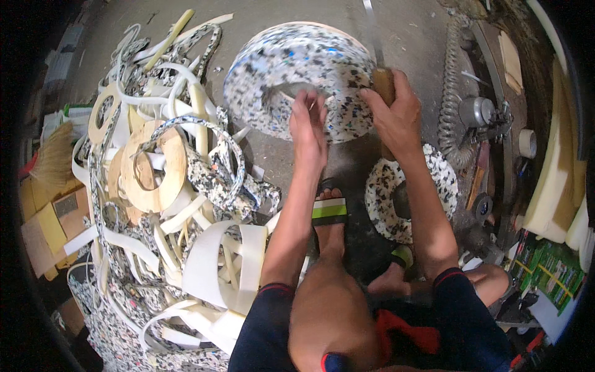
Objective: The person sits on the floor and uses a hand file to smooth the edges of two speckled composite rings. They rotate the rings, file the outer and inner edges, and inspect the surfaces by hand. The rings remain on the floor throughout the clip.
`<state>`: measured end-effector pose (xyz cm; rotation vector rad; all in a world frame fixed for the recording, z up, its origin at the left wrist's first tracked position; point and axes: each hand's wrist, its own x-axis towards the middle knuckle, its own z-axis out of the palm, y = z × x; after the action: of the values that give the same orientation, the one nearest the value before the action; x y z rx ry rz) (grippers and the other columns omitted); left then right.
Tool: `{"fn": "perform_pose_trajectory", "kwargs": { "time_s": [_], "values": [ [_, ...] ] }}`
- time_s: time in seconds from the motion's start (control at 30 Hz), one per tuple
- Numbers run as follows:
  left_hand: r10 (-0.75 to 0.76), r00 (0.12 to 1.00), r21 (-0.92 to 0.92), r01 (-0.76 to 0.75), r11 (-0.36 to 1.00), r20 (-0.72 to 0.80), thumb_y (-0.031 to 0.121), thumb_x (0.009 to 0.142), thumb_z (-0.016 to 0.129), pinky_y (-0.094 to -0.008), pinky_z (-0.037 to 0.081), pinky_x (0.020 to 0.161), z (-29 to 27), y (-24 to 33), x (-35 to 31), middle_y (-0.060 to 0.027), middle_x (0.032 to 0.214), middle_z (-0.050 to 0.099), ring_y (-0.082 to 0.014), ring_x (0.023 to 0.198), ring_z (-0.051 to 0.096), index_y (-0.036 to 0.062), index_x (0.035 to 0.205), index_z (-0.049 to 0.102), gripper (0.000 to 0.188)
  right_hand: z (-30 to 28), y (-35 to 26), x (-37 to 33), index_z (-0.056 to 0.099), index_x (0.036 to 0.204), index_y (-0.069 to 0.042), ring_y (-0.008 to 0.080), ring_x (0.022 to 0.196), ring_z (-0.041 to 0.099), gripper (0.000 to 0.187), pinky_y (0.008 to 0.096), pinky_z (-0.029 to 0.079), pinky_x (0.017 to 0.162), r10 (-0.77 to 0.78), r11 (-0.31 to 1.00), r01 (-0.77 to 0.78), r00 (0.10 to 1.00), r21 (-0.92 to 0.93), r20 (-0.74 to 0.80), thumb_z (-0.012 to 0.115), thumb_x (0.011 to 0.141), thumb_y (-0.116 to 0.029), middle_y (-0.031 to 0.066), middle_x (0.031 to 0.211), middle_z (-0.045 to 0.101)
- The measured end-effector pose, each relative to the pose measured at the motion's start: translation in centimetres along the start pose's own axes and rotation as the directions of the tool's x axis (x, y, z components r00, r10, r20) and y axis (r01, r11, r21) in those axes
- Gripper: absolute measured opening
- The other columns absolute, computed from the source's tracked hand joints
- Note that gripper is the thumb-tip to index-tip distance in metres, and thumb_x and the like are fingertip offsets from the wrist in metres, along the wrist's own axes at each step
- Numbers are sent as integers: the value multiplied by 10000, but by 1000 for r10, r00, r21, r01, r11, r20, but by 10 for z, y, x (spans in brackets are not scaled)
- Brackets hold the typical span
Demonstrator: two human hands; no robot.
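A thick foam ring (248, 74) of white, black and blue speckled pieces lies on the floor ahead of me, blurred in places. Over the near side of its centre hole is my left hand (308, 127), its fingers apart and smeared by motion, with nothing visible in them. My right hand (400, 111) grips the wooden handle (383, 87) of a long-bladed knife at the ring's right side. Its narrow metal blade (374, 34) points away from me, past the ring and out of the upper edge.
A smaller speckled foam ring (379, 214) lies under my right forearm. Foam offcuts and strips (204, 248) are heaped at left, with a plywood ring (139, 155) on top. At right are a coiled hose (450, 93), a tape roll (527, 143) and foam slabs (551, 186).
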<state>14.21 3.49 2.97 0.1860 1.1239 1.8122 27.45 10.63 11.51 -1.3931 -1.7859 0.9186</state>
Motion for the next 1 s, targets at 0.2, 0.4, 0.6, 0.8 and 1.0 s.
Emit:
{"fn": "perform_pose_trajectory", "kwargs": {
  "time_s": [0.2, 0.4, 0.6, 0.8, 1.0],
  "values": [
    [-15, 988, -273, 56, 961, 151, 783, 846, 575, -488, 271, 1224, 57, 2, 107, -144, 1538, 450, -269, 1449, 382, 79, 1529, 362, 1004, -2, 7, -3, 569, 1245, 26, 468, 988, 668, 438, 470, 520, 858, -26, 991, 27, 1000, -129, 5, 678, 898, -218, 296, 1056, 675],
    [-127, 960, -113, 159, 981, 250, 785, 903, 488, -492, 441, 1107, 67, -1, 84, -158, 1465, 515, -317, 1299, 548, 53, 1508, 388, 955, -52, 6, -21, 548, 1368, -28, 467, 1026, 653, 412, 441, 522, 869, -180, 970, 187, 982, -157, 60, 595, 966, -102, 267, 1146, 659],
    [95, 973, 18, -101, 995, 209, 751, 944, 463, -462, 424, 1106, 60, -6, 70, -153, 1437, 525, -307, 1293, 538, 30, 1505, 389, 916, -96, -23, -63, 560, 1423, -130, 386, 884, 650, 521, 416, 529, 783, -283, 877, 354, 927, -325, 247, 604, 926, 18, 203, 1028, 626],
    [187, 968, 102, -205, 973, 164, 630, 979, 553, -409, 469, 991, 52, -3, 60, -159, 1285, 591, -248, 1139, 573, -52, 1388, 474, 799, -95, -46, -67, 592, 1398, -154, 369, 850, 638, 536, 412, 524, 737, -302, 867, 375, 919, -328, 252, 628, 897, 34, 198, 1028, 613],
    [239, 963, 82, -250, 965, 122, 517, 1008, 583, -417, 487, 968, 41, -1, 67, -175, 1246, 619, -254, 1091, 610, -103, 1343, 502, 709, -91, -57, -69, 589, 1397, -113, 346, 848, 621, 557, 392, 510, 736, -286, 875, 374, 912, -307, 293, 635, 872, 69, 191, 1025, 610]
  ]
}}
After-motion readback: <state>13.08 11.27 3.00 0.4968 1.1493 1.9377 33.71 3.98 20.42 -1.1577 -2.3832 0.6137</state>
